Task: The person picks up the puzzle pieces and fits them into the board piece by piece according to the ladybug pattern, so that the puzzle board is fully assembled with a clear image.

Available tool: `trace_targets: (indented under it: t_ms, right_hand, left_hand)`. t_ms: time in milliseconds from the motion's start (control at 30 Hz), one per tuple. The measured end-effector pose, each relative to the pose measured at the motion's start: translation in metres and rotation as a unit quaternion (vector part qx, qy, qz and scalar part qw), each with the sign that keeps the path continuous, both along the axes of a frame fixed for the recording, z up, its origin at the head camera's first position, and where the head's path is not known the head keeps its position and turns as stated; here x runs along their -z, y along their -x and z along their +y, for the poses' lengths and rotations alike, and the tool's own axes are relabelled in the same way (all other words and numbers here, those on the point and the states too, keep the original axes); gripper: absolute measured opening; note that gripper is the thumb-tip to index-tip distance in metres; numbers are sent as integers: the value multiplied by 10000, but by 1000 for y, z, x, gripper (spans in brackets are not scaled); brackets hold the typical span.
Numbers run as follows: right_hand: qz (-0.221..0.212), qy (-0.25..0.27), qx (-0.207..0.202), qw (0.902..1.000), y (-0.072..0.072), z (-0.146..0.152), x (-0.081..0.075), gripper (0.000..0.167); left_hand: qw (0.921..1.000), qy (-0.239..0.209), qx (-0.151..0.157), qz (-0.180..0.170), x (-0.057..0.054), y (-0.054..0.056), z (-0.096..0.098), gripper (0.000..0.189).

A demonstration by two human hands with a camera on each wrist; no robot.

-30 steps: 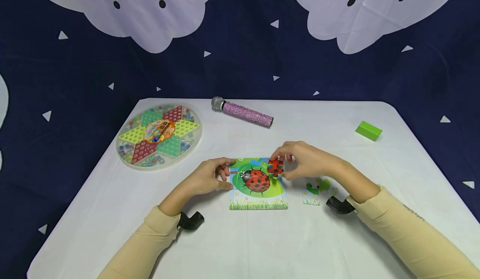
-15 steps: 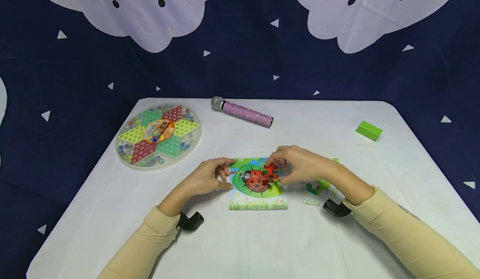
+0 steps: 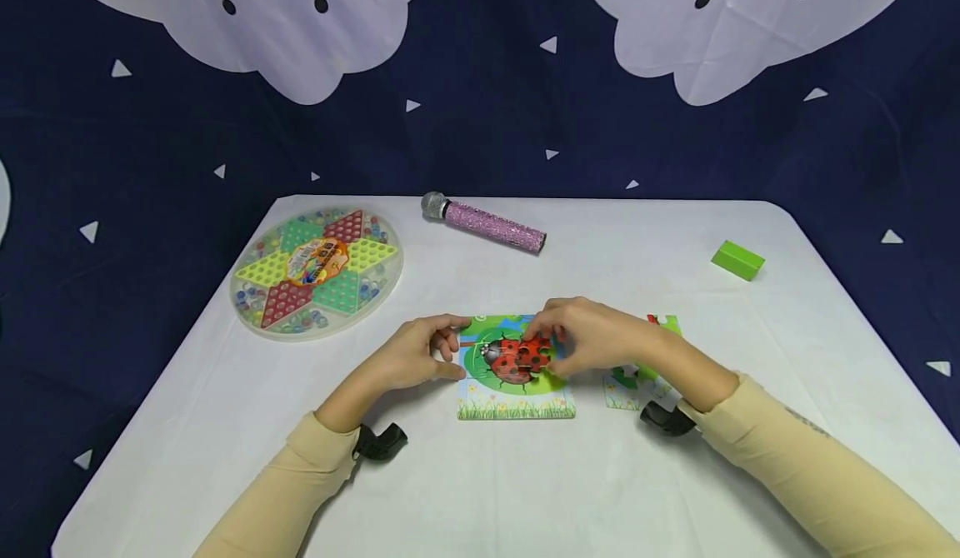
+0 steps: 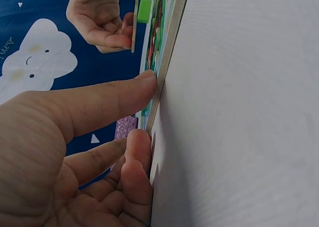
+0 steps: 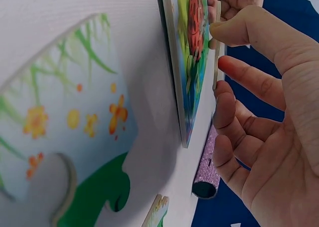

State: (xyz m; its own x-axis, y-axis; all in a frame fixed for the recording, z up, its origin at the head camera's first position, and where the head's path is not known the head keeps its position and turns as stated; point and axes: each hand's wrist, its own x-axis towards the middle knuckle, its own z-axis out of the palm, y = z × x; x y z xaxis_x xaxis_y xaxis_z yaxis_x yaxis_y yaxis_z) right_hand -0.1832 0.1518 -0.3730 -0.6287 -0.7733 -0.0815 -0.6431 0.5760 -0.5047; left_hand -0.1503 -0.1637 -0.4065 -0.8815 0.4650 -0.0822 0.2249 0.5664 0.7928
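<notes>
A jigsaw board [image 3: 516, 409] with a ladybug picture lies on the white table. At its left side is my left hand [image 3: 412, 354], index finger by the upper corner and thumb touching the edge lower down. My right hand [image 3: 596, 333] pinches a red, black-spotted puzzle piece [image 3: 537, 355] over the board's right half. Seen edge-on in the right wrist view, this puzzle piece [image 5: 218, 47] stands slightly off the board's face [image 5: 182, 87], between thumb and fingers. Loose puzzle pieces [image 3: 621, 396] lie right of the board, partly hidden under the right forearm; one flowered piece [image 5: 94, 112] fills the right wrist view's left.
A round Chinese checkers set [image 3: 386, 279] with marbles sits at the back left. A glittery pink microphone [image 3: 495, 226] lies behind the board, and a green block [image 3: 738, 261] at the back right. Dark blue cloth [image 3: 480, 141] hangs behind the table.
My right hand has carried the red puzzle piece left and slightly down, over the printed ladybug. More of the loose pieces at the upper right now shows. The left hand has stayed in place.
</notes>
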Motion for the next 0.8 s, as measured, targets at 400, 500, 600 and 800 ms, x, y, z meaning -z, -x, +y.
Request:
trace_targets:
  t_ms: [400,500,600,800]
  right_hand:
    - [-67,-88,-131,9999,0,-8,4,46]
    - [-93,-94,-159,9998,0,-9,4,47]
    - [-98,-138,-191,9997,1,-10,5,47]
    - [-68,-144,-311,9994,1,-14,6,47]
  left_hand:
    - [10000,7,-13,-26,1,0,0,73]
    - [10000,8,-23,-51,1,1,1,73]
    - [10000,-14,-6,-46,1,1,0,73]
    - [10000,-31,24,-13,2,1,0,72]
